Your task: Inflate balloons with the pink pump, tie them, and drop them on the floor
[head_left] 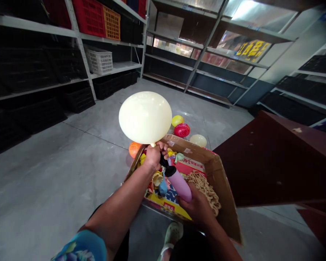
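Note:
A large cream balloon [145, 117], blown up, stands above my left hand [155, 154]. The fingers of that hand are wrapped round the balloon's neck and the black nozzle end of a hand balloon pump. My right hand [192, 201] grips the purple barrel of the balloon pump [179, 183] at its lower end. Beneath both hands is an open cardboard box [220, 177]. Inside it lie limp balloons in several colours, among them a blue balloon [163, 188], and a heap of beige rope [203, 186].
On the grey floor behind the box lie a yellow balloon [177, 120], a red balloon [182, 129] and a pale balloon [198, 140]. An orange balloon [134, 149] rests left of it. A dark red panel [274, 163] stands close on the right. Metal shelves [190, 69] line the walls.

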Tool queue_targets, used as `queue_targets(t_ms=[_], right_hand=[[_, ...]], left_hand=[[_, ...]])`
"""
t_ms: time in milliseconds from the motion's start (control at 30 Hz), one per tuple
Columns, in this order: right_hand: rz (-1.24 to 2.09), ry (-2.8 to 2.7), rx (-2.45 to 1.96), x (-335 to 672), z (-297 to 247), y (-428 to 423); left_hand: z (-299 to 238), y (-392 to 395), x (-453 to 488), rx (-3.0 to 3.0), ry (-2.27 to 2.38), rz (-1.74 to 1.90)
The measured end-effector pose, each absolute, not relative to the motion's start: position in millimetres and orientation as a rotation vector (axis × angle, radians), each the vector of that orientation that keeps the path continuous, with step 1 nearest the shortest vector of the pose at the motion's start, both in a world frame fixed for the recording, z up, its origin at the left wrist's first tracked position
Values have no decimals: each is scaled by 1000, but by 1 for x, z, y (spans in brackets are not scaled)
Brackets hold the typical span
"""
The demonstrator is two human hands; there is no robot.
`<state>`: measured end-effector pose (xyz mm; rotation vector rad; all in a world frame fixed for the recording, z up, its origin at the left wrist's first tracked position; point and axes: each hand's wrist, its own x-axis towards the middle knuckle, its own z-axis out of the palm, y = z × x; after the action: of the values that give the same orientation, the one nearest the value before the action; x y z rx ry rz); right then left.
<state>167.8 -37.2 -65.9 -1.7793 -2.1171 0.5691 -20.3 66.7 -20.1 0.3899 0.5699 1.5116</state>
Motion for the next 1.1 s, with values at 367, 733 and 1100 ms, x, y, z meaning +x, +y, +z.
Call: queue_targets(t_ms=[367, 733, 1100], right_hand=[[677, -2145, -1749, 232, -78, -57], [510, -2140, -1832, 173, -70, -33], [717, -2225, -1740, 221, -75, -50]], left_hand=[[-11, 79, -56, 319, 588, 1623], [-24, 71, -22, 351, 578, 1541], [-17, 76, -44, 320, 571, 1571]])
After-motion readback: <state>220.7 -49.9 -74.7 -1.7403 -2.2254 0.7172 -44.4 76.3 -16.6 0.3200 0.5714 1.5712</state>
